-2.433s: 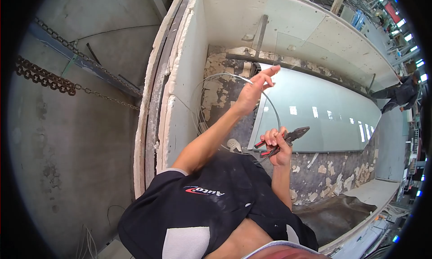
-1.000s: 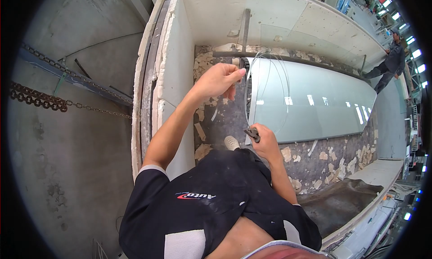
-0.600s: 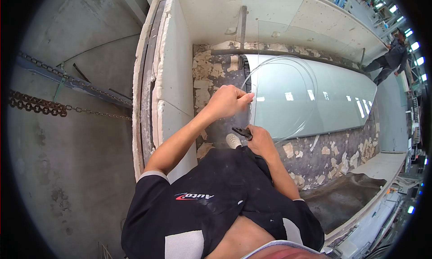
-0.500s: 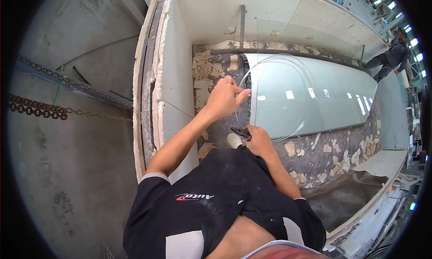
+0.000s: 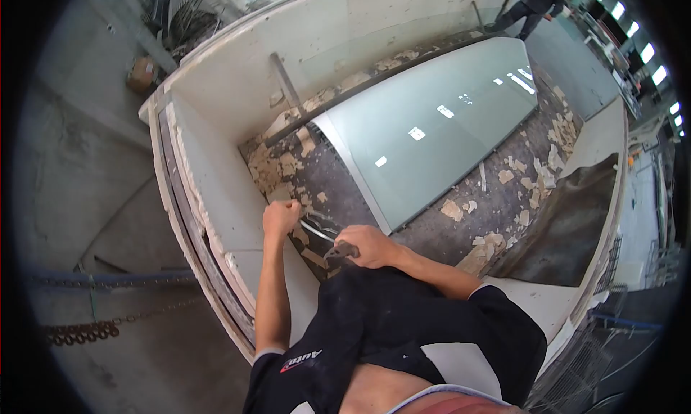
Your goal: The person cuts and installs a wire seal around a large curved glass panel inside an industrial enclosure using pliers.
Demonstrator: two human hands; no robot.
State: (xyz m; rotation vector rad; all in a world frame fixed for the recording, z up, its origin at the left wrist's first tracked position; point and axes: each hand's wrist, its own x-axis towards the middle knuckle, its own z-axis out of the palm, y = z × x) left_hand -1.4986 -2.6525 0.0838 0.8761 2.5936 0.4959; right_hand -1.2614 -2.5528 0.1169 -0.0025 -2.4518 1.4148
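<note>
My right hand (image 5: 371, 246) is closed around dark-handled pliers (image 5: 342, 251), held just above my lap. To its left, my left hand (image 5: 282, 216) is a fist near the low inner wall. A thin pale wire (image 5: 317, 231) runs between the two fists, and my left hand grips one end of it. Beyond my hands lies a large curved glass panel (image 5: 432, 133), tapering toward the far right. Neither hand touches the glass. The pliers' jaws are partly hidden.
White board walls (image 5: 216, 140) with a broken edge surround me. Flaked debris (image 5: 452, 210) litters the dark floor. A metal bar (image 5: 288, 83) leans at the back wall, and a dark sheet (image 5: 568, 223) drapes at right. A person (image 5: 536, 7) stands beyond; chains (image 5: 83, 333) hang at left.
My view has turned. My left hand has moved down and back, closing into a fist. The wire loop that arched over the glass now shows as a short strand between my hands. The pliers stay gripped.
</note>
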